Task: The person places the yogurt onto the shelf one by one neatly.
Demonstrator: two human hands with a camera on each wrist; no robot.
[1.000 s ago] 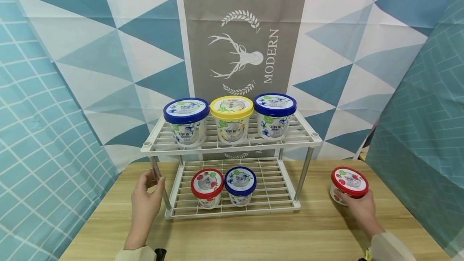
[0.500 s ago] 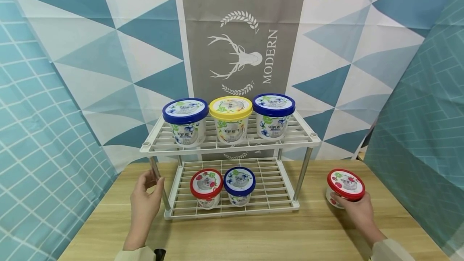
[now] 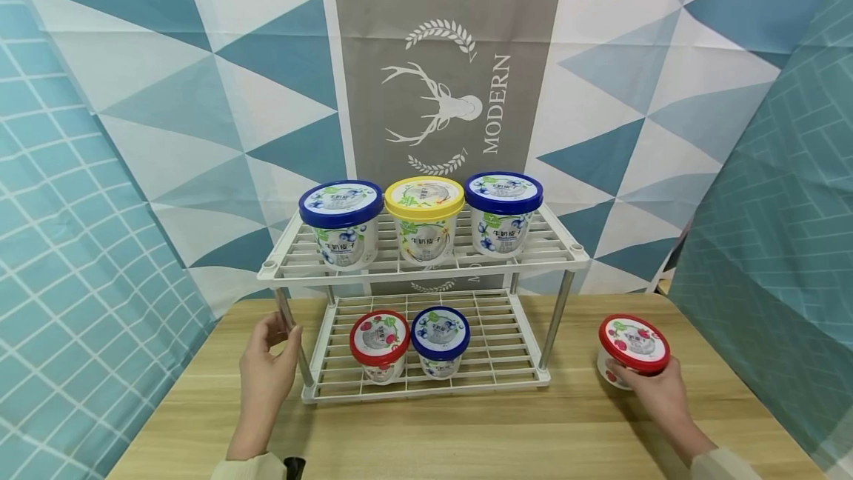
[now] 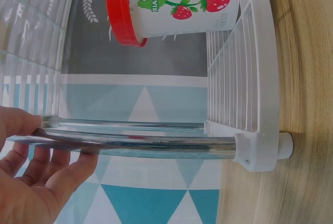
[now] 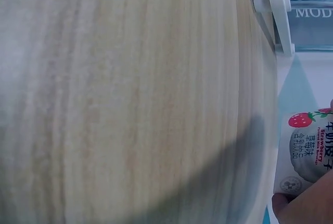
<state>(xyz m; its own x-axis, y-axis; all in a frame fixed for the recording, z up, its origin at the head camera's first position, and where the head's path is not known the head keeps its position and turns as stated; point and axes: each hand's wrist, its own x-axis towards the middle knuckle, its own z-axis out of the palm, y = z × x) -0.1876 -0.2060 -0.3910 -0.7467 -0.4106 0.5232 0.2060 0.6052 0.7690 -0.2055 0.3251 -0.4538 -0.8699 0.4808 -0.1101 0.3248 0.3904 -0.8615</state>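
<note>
My left hand [image 3: 266, 376] grips the front left metal post [image 4: 156, 146] of a white two-tier rack [image 3: 426, 395]. The left wrist view has the thumb on one side of that post and the fingers on the other. Right of the rack, my right hand [image 3: 661, 395] holds a strawberry milk tub [image 3: 633, 343] with a red lid, its print also showing in the right wrist view on the tub's side [image 5: 307, 153]. Whether this tub's base touches the table I cannot tell. Part of its near side is hidden by the fingers.
On the upper tier stand two blue-lidded tubs [image 3: 341, 224] [image 3: 503, 217] with a yellow-lidded tub [image 3: 425, 221] between them. The lower tier holds a red-lidded tub [image 3: 380, 347] beside a smaller-looking blue-lidded tub [image 3: 440, 343]. Patterned cloth [image 3: 266, 58] hangs behind the wooden table [image 3: 426, 443].
Over the last second my right hand has shifted the red-lidded tub slightly left and toward me. My left hand stays on the post, and the rack has not moved.
</note>
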